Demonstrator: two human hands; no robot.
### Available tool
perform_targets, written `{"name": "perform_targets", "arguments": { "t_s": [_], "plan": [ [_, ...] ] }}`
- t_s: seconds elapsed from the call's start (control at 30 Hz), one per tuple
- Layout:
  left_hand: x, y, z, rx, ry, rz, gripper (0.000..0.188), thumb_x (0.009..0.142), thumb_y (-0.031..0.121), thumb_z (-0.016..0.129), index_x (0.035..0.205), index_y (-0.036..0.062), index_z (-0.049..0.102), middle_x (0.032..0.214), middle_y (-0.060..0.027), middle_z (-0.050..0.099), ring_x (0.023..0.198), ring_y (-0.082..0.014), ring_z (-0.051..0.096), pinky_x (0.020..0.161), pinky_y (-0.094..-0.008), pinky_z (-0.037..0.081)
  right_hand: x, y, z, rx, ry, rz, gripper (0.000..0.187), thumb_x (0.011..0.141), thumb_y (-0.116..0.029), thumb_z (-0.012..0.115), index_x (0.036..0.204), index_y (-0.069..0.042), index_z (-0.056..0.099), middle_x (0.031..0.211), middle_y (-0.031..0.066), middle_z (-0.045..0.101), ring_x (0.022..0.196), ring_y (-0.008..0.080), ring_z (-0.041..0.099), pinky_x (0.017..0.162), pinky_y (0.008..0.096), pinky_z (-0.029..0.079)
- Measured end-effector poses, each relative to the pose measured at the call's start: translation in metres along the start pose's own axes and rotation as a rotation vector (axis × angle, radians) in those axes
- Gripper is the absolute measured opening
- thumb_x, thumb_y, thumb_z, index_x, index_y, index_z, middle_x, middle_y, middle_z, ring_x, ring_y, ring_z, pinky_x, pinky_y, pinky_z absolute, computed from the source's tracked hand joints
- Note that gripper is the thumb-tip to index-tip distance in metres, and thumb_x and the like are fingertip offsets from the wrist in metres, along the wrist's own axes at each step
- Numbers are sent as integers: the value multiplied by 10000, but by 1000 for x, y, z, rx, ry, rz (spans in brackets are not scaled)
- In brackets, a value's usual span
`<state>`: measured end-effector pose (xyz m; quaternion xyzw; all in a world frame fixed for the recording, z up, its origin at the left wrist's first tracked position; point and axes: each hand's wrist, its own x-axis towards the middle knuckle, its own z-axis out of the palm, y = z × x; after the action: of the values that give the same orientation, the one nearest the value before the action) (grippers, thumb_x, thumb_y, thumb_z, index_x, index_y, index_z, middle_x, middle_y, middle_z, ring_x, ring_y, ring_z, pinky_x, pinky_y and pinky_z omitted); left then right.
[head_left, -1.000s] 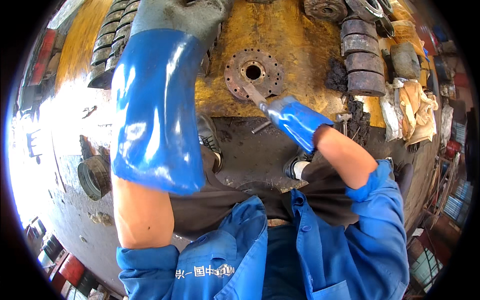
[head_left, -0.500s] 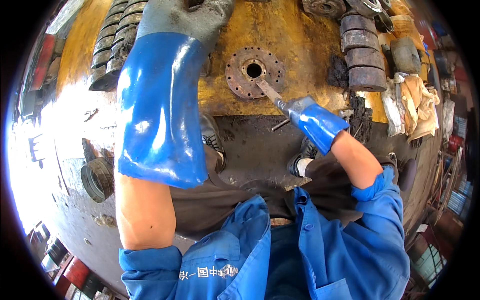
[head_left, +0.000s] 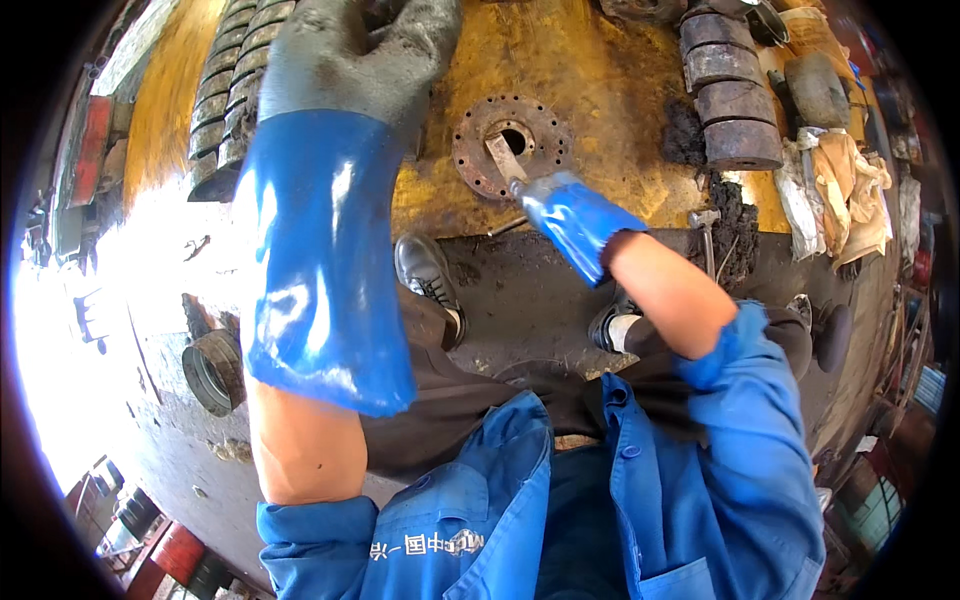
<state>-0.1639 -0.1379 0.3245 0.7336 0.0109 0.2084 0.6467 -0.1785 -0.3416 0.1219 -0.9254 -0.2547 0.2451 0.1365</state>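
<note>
My right hand [head_left: 570, 205], in a grey-and-blue rubber glove, is closed round the handle of a scraper. The scraper's flat metal blade [head_left: 506, 160] lies across a round rusty metal disc [head_left: 470, 160], its tip beside the dark centre hole. Small holes ring the disc's rim. My left hand [head_left: 345, 65], in a long matching glove, is raised at the upper left, large in the picture. Its thumb and fingers are apart, with nothing visible between them; the top edge cuts off some fingertips.
A yellow stained work surface [head_left: 610, 130] carries the disc. Stacked ribbed dark cylinders [head_left: 215, 105] stand at left, a row of rusty rollers [head_left: 738, 105] at right. Beyond lie rags [head_left: 845, 190]. A hammer [head_left: 705, 225] rests at the near edge; an open metal ring [head_left: 213, 370] is lower left.
My right hand and the scraper have moved left and slightly up; the blade tip has shifted left across the disc. My left hand has come lower in the picture, showing more of its fingers.
</note>
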Motion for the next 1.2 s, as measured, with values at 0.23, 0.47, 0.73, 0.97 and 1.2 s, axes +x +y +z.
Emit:
{"name": "perform_targets", "arguments": {
  "t_s": [0.23, 0.47, 0.73, 0.97, 1.2],
  "plan": [
    [12, -16, -23, 270, -156, -11, 511, 946, 362, 759, 1403, 167, 641, 1345, -156, 680, 1307, -285, 611, 1083, -410, 512, 5, -49, -2, 237, -128, 435, 507, 1053, -451, 464, 1129, -29, 733, 1115, 216, 734, 1047, 381, 711, 913, 451, 558],
    [19, -4, -25, 474, -135, -193, 526, 897, 365, 820, 1389, 264, 664, 1409, -138, 650, 1325, -265, 589, 1048, -372, 516, 47, -57, 31, -162, -113, 228, 257, 925, -174, 676, 1147, -87, 773, 1205, 152, 742, 1067, 274, 746, 858, 420, 611],
    [13, -4, -23, 410, -156, 37, 526, 890, 333, 830, 1382, 228, 673, 1392, -151, 659, 1225, -277, 654, 982, -361, 549, 82, -26, 105, 232, 221, 127, 190, 876, -73, 635, 1004, -62, 776, 1024, 194, 754, 964, 324, 748, 833, 397, 595],
    [1, 24, -35, 453, -80, -78, 555, 919, 300, 777, 1369, 12, 628, 1191, -180, 740, 1087, -247, 718, 951, -344, 561, 55, -68, 31, -213, -87, 87, 239, 920, -187, 639, 1079, -91, 789, 1143, 158, 751, 1040, 304, 740, 828, 419, 595],
    [11, -6, -23, 333, -160, -78, 549, 934, 293, 768, 1379, 10, 615, 1213, -177, 734, 1121, -246, 704, 973, -347, 548, 54, -30, 40, -235, -92, 224, 277, 944, -223, 629, 1158, -116, 767, 1171, 122, 754, 1020, 298, 747, 846, 406, 604]
  ]
}}
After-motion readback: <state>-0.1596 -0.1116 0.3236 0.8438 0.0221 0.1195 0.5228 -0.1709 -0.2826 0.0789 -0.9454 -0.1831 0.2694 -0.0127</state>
